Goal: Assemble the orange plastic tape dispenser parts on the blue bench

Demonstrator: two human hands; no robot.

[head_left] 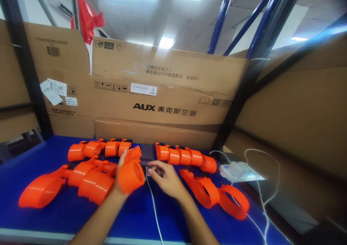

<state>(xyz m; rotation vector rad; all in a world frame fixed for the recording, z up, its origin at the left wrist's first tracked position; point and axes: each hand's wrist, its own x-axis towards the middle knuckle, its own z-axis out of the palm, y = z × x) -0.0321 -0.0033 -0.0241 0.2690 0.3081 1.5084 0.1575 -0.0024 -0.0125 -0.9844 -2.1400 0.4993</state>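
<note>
My left hand [121,171] is closed around an orange plastic tube part [130,175], its round open end facing me, held just above the blue table [67,212]. My right hand [166,178] rests on the table beside it, fingers curled at the near edge of a small dark flat device [147,154] where a white cable [154,209] meets it. What the right fingers pinch is too small to name. Orange plastic parts lie on both sides: stacked tubes and a ring piece [65,183] at the left, a ring piece [217,196] at the right.
Two rows of orange cylinder segments [100,148] [187,156] lie along the back. A white power adapter [237,171] with white cables sits at the right table edge. Large cardboard boxes [168,93] wall the back and right side; a black rack post [24,64] stands at the left.
</note>
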